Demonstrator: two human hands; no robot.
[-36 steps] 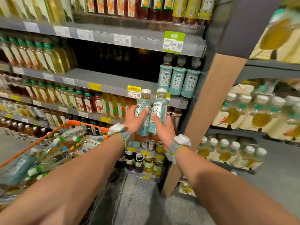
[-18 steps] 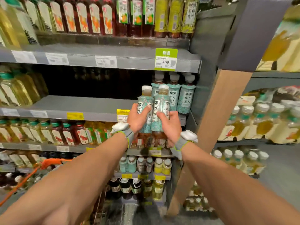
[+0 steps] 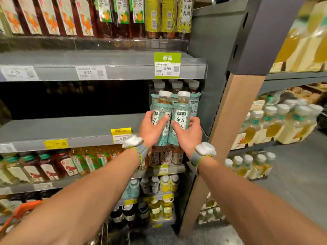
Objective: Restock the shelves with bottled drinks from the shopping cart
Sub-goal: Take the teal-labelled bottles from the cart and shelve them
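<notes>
Two slim plastic bottles are held upright, side by side and touching each other, in front of the right end of the flat grey metal shelf point(image 3: 70, 128). The left hand point(image 3: 151, 129) curls its fingers point(image 3: 148, 116) round the left bottle point(image 3: 159, 107), and the right hand point(image 3: 189, 133) grips the right bottle point(image 3: 182, 112) in the same way. Each bottle has a round white cap, a clear neck with amber drink inside, and a pale teal label with dark characters. Just behind them, three same bottles point(image 3: 194, 101) stand on that shelf, under a green price tag point(image 3: 167, 65). Each wrist wears a grey band with a white block. The orange cart handle point(image 3: 23, 209) shows low at the left.
</notes>
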